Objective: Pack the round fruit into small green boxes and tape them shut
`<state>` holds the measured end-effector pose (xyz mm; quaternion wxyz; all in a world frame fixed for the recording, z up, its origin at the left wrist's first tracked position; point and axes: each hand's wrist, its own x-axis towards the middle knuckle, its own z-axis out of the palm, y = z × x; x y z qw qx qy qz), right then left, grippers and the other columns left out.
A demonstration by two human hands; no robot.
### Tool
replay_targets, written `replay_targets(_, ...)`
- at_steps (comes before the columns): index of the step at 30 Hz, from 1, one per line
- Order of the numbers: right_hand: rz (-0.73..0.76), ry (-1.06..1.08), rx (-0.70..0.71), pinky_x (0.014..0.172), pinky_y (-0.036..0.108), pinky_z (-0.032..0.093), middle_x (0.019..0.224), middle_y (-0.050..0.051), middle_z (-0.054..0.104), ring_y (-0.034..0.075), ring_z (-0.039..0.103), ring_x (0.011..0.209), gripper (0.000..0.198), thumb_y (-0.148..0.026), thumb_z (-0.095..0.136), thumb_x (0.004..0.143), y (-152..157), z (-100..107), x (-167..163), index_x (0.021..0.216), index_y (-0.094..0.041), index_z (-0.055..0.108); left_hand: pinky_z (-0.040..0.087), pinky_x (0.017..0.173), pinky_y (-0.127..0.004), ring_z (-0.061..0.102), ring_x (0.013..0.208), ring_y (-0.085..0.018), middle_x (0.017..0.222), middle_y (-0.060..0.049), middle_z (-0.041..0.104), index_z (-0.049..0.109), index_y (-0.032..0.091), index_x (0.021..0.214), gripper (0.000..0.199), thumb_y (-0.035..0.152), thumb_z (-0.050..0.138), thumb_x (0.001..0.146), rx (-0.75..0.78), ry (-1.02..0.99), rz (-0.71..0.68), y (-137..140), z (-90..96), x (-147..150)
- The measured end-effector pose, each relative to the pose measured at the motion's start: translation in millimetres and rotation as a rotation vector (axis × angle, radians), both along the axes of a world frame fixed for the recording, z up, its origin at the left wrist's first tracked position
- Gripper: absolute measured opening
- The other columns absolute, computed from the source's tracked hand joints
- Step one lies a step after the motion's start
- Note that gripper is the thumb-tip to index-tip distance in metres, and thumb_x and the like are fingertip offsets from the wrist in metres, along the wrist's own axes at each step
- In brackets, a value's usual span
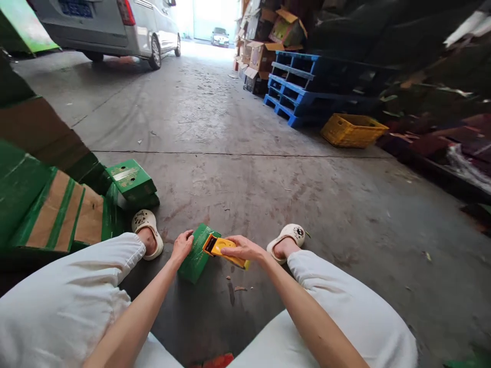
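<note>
A small green cardboard box (196, 258) with shiny tape across its top stands on the floor between my feet. My left hand (183, 246) steadies its left upper edge, fingers bent against the side. In my right hand (243, 248) is a yellow handheld tool that looks like a tape dispenser (218, 247). Its dark front end is over the right edge of the box; I cannot tell whether it touches. My thumb lies along the top of the tool, and the other fingers are mostly hidden beneath it.
Closed green boxes (130, 179) and larger green-taped cartons (57, 209) stand at the left. Blue pallets (293, 87), a yellow crate (353, 130) and opened cardboard boxes (263, 56) are at the right. A van (103, 28) is parked ahead. Small scraps (240, 289) lie near the box.
</note>
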<state>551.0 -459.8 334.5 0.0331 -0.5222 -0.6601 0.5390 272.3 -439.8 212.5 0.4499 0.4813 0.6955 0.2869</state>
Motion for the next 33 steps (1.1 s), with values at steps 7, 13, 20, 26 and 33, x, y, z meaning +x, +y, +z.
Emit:
replay_targets(7,-0.055,0.33,-0.208,0.071,0.025,0.05,0.099,0.002,0.075,0.019,0.067,0.084,0.07,-0.071,0.078,0.077,-7.0,0.8,-13.9,0.122,-0.017,0.074,0.059,0.071,-0.031,0.075,0.08,-0.022,0.095,-0.015,0.079,0.074,0.012,0.093,0.064,0.074,0.069,0.079,-0.419,-0.423,-0.033,-12.7,13.8,-6.1)
replay_targets(13,-0.134,0.293,-0.198,0.073,0.027,0.052,0.104,0.003,0.076,0.02,0.069,0.085,0.075,-0.068,0.081,0.077,-13.5,4.9,-5.3,0.131,-0.018,0.073,0.058,0.07,-0.027,0.07,0.074,-0.016,0.093,-0.009,0.079,0.073,0.015,0.09,0.057,0.064,0.088,0.064,-0.722,-0.808,-0.155,-11.2,32.8,-3.8)
replay_targets(20,-0.135,0.293,-0.191,0.08,0.03,0.056,0.112,0.004,0.078,0.023,0.072,0.092,0.074,-0.069,0.08,0.078,-17.5,10.2,-4.9,0.135,-0.022,0.072,0.056,0.066,-0.024,0.066,0.067,-0.012,0.087,-0.005,0.079,0.076,0.014,0.094,0.045,0.034,0.095,0.058,-0.675,-0.867,-0.182,-14.0,32.3,-5.7)
replay_targets(26,-0.12,0.337,-0.235,0.081,0.03,0.056,0.113,0.005,0.078,0.024,0.072,0.094,0.075,-0.066,0.081,0.078,-15.7,10.1,-8.5,0.136,-0.02,0.071,0.052,0.061,-0.022,0.061,0.057,-0.009,0.069,0.001,0.072,0.071,0.015,0.081,0.04,0.033,0.097,0.058,-0.612,-0.833,-0.142,-14.4,20.5,-0.1)
replay_targets(33,-0.147,0.397,-0.226,0.084,0.031,0.055,0.115,0.006,0.077,0.024,0.071,0.096,0.075,-0.062,0.084,0.078,-14.2,9.3,-8.0,0.137,-0.018,0.071,0.053,0.063,-0.024,0.063,0.058,-0.01,0.076,-0.001,0.074,0.073,0.015,0.088,0.048,0.039,0.099,0.056,-0.633,-0.825,-0.146,-14.0,12.9,5.1)
